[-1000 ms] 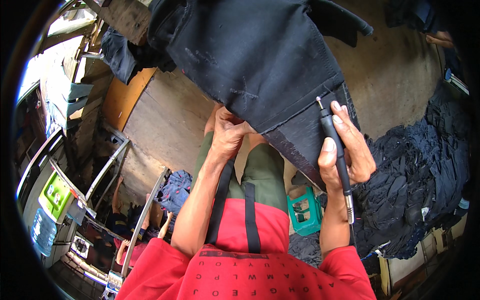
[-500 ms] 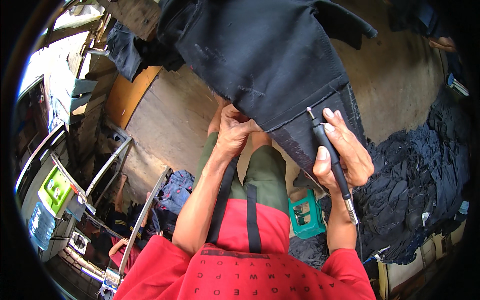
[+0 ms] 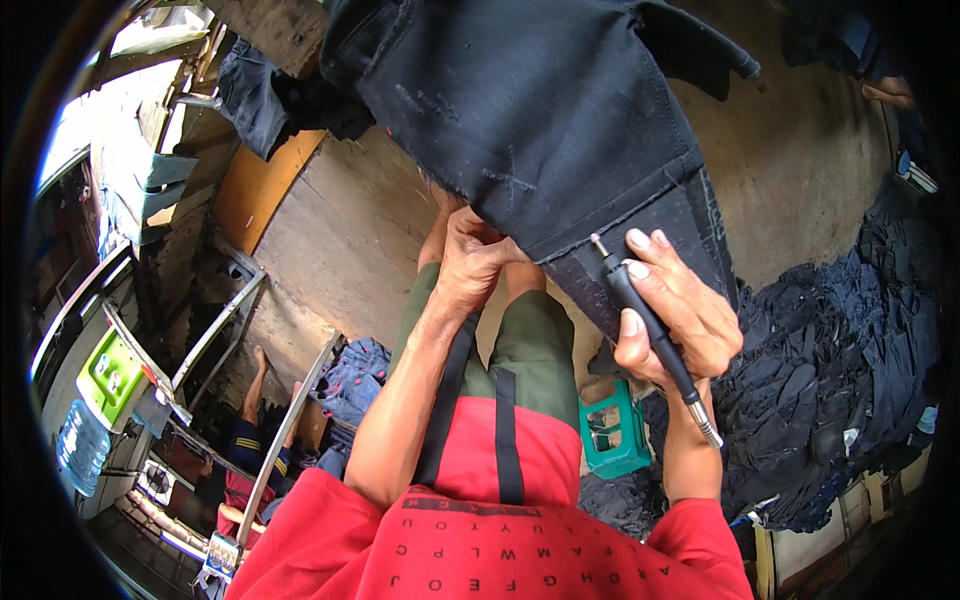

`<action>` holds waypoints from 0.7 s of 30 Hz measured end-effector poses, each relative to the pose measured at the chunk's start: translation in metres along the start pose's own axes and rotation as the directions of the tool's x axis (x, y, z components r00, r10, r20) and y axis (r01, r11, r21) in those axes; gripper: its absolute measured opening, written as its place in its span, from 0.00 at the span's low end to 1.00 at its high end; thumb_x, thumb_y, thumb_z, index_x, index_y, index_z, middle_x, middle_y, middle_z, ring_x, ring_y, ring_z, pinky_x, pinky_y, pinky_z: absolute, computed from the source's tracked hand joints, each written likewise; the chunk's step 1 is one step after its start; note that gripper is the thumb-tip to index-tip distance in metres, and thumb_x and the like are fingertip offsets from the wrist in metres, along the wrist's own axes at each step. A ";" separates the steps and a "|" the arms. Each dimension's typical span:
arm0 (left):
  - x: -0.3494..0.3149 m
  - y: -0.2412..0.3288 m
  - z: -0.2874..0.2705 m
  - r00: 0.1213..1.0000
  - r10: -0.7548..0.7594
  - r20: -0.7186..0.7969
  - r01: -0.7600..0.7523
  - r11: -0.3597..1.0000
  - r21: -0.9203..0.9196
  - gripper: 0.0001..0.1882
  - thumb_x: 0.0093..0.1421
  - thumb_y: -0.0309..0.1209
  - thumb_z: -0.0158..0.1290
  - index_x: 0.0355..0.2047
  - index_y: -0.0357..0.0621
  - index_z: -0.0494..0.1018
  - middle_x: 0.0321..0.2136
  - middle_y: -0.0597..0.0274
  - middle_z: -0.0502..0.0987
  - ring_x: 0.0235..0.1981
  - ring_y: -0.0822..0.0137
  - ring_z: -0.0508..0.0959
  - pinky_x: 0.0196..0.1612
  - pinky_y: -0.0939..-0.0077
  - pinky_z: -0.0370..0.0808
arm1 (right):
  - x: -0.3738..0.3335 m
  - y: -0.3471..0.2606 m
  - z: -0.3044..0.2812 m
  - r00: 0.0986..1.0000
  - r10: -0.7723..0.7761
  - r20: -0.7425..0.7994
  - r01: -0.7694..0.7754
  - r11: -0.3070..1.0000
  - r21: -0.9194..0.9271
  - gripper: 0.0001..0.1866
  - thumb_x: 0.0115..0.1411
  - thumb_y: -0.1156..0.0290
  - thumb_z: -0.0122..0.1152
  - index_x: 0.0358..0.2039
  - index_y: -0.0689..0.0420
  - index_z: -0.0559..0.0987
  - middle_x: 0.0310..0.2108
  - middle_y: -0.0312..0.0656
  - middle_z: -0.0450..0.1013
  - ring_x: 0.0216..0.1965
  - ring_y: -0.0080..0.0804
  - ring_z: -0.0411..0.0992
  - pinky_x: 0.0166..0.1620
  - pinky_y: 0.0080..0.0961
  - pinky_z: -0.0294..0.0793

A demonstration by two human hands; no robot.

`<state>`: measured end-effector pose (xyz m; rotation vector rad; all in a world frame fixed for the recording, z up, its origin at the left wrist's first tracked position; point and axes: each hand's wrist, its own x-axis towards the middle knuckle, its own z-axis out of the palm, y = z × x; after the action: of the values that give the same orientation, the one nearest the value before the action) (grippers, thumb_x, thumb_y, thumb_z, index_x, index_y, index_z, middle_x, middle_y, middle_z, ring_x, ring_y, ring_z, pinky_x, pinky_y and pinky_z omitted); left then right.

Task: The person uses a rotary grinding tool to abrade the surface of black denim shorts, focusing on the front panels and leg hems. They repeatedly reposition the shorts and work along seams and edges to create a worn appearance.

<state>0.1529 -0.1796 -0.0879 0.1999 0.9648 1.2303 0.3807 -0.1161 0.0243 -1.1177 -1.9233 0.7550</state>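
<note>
A dark denim garment [image 3: 530,120] with pale abraded marks and a stitched seam hangs in front of me. My left hand [image 3: 470,262] is closed on its lower left edge, thumb pressed against the fingers. In my right hand [image 3: 692,318] is a slim black rotary tool handpiece [image 3: 632,298], gripped like a pen between thumb and fingers. Its small pinkish tip lies over the cloth just below the cross seam; whether it touches cannot be made out. A ribbed metal collar and thin cable trail from the tool's lower end.
A big heap of dark garments [image 3: 820,370] fills the right side. A green plastic crate [image 3: 612,440] stands by my right thigh. Metal rails [image 3: 290,440], a lime-green tray [image 3: 108,375] and a water bottle [image 3: 85,450] are at left. Another person [image 3: 245,470] sits beyond the rails.
The tool in my right hand has moved left and slightly down along the seam. My left hand keeps its hold in the same place. The other person at left has shifted an arm.
</note>
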 end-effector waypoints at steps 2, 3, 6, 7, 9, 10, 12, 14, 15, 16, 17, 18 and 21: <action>0.000 -0.001 0.000 1.000 -0.001 0.000 0.001 1.000 0.007 0.22 0.55 0.15 0.73 0.50 0.40 0.86 0.50 0.63 0.88 0.52 0.67 0.85 0.62 0.66 0.80 | 0.000 -0.001 -0.001 1.000 -0.008 0.028 0.008 1.000 -0.005 0.13 0.58 0.73 0.67 0.40 0.67 0.88 0.36 0.55 0.86 0.45 0.53 0.88 0.57 0.50 0.88; 0.000 -0.001 0.000 1.000 -0.001 -0.001 0.001 1.000 0.003 0.22 0.55 0.15 0.73 0.50 0.40 0.86 0.50 0.62 0.88 0.52 0.67 0.86 0.62 0.66 0.80 | 0.001 -0.001 -0.001 1.000 -0.006 0.022 0.006 1.000 0.000 0.13 0.58 0.72 0.67 0.40 0.67 0.88 0.36 0.55 0.86 0.45 0.53 0.88 0.57 0.50 0.88; 0.001 -0.002 0.000 1.000 0.005 -0.010 -0.005 1.000 0.000 0.22 0.54 0.15 0.73 0.50 0.40 0.86 0.50 0.62 0.88 0.52 0.66 0.86 0.62 0.65 0.80 | 0.003 -0.002 -0.002 1.000 -0.003 0.023 0.003 1.000 0.005 0.13 0.59 0.72 0.67 0.40 0.66 0.89 0.36 0.54 0.86 0.46 0.53 0.88 0.57 0.50 0.88; 0.000 -0.002 0.000 1.000 0.006 -0.018 -0.006 1.000 0.004 0.22 0.54 0.15 0.73 0.50 0.40 0.86 0.50 0.62 0.89 0.52 0.66 0.86 0.62 0.65 0.80 | 0.004 -0.003 -0.002 0.999 -0.002 0.037 0.002 1.000 -0.002 0.13 0.58 0.72 0.67 0.40 0.66 0.88 0.36 0.54 0.86 0.46 0.53 0.88 0.57 0.50 0.88; 0.000 -0.001 0.001 1.000 0.004 -0.021 -0.004 1.000 0.004 0.22 0.54 0.15 0.72 0.50 0.40 0.86 0.50 0.62 0.89 0.52 0.66 0.86 0.62 0.65 0.81 | 0.005 -0.002 -0.002 0.999 0.001 0.048 0.000 1.000 -0.010 0.13 0.58 0.73 0.67 0.40 0.66 0.88 0.37 0.54 0.86 0.46 0.53 0.88 0.58 0.49 0.88; 0.000 0.000 0.002 1.000 -0.003 -0.019 0.003 1.000 0.001 0.22 0.54 0.15 0.72 0.50 0.39 0.86 0.50 0.62 0.89 0.52 0.66 0.86 0.62 0.65 0.81 | 0.004 -0.001 -0.002 0.999 0.005 0.048 -0.004 1.000 -0.011 0.13 0.58 0.73 0.67 0.40 0.66 0.88 0.37 0.55 0.86 0.47 0.52 0.88 0.58 0.49 0.87; 0.000 0.002 0.005 0.999 -0.018 -0.027 0.018 1.000 0.008 0.23 0.53 0.14 0.71 0.50 0.39 0.86 0.49 0.61 0.89 0.52 0.66 0.86 0.61 0.64 0.81 | 0.002 0.000 -0.002 0.999 0.016 0.033 -0.016 1.000 -0.009 0.13 0.58 0.73 0.67 0.41 0.67 0.88 0.37 0.56 0.86 0.47 0.53 0.88 0.58 0.49 0.87; 0.000 0.005 0.006 0.999 -0.026 -0.047 0.027 0.999 0.033 0.24 0.53 0.13 0.70 0.51 0.39 0.86 0.49 0.61 0.89 0.52 0.66 0.86 0.61 0.64 0.80 | 0.000 0.001 -0.004 0.999 0.041 0.022 -0.041 0.999 -0.013 0.13 0.57 0.75 0.67 0.41 0.68 0.88 0.38 0.57 0.86 0.48 0.54 0.88 0.59 0.49 0.87; 0.000 0.006 0.005 0.999 -0.029 -0.031 0.030 0.999 0.045 0.23 0.53 0.14 0.71 0.51 0.38 0.86 0.49 0.61 0.89 0.52 0.65 0.86 0.61 0.64 0.80 | -0.002 0.002 -0.006 0.999 0.042 -0.023 -0.043 0.998 -0.037 0.14 0.57 0.75 0.66 0.41 0.69 0.88 0.39 0.58 0.86 0.48 0.55 0.88 0.59 0.50 0.87; -0.001 0.008 0.004 0.999 -0.033 -0.014 0.033 0.998 0.059 0.22 0.54 0.15 0.71 0.51 0.38 0.86 0.49 0.61 0.89 0.52 0.65 0.85 0.61 0.64 0.80 | -0.003 0.002 -0.009 0.997 0.060 -0.050 -0.064 0.995 -0.073 0.14 0.58 0.76 0.65 0.42 0.70 0.87 0.40 0.59 0.86 0.49 0.56 0.87 0.59 0.50 0.87; -0.003 0.010 0.001 0.999 -0.033 0.008 0.033 0.997 0.075 0.22 0.54 0.16 0.71 0.50 0.38 0.86 0.49 0.61 0.88 0.52 0.65 0.85 0.62 0.64 0.80 | -0.003 0.002 -0.012 0.994 0.090 -0.063 -0.097 0.988 -0.123 0.14 0.58 0.76 0.65 0.43 0.71 0.87 0.40 0.60 0.86 0.49 0.57 0.87 0.59 0.50 0.87; -0.006 0.014 -0.002 0.997 -0.076 0.001 0.075 0.988 0.137 0.21 0.55 0.19 0.72 0.50 0.37 0.86 0.48 0.61 0.88 0.52 0.64 0.85 0.62 0.64 0.80 | -0.004 0.003 -0.013 0.982 0.083 -0.167 -0.102 0.989 -0.106 0.16 0.62 0.75 0.63 0.48 0.73 0.84 0.45 0.62 0.85 0.51 0.59 0.86 0.60 0.51 0.85; -0.022 0.040 -0.010 0.984 -0.179 -0.003 0.165 0.901 0.402 0.28 0.62 0.30 0.71 0.61 0.37 0.77 0.54 0.58 0.84 0.55 0.63 0.83 0.63 0.64 0.78 | -0.006 0.010 -0.014 0.848 0.269 -0.457 -0.177 0.956 0.234 0.24 0.79 0.67 0.52 0.67 0.71 0.71 0.51 0.63 0.83 0.58 0.57 0.82 0.66 0.49 0.79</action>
<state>0.1173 -0.1871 -0.0580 0.4483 1.1740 0.8532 0.3988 -0.1156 0.0217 -1.2859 -1.2886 0.6784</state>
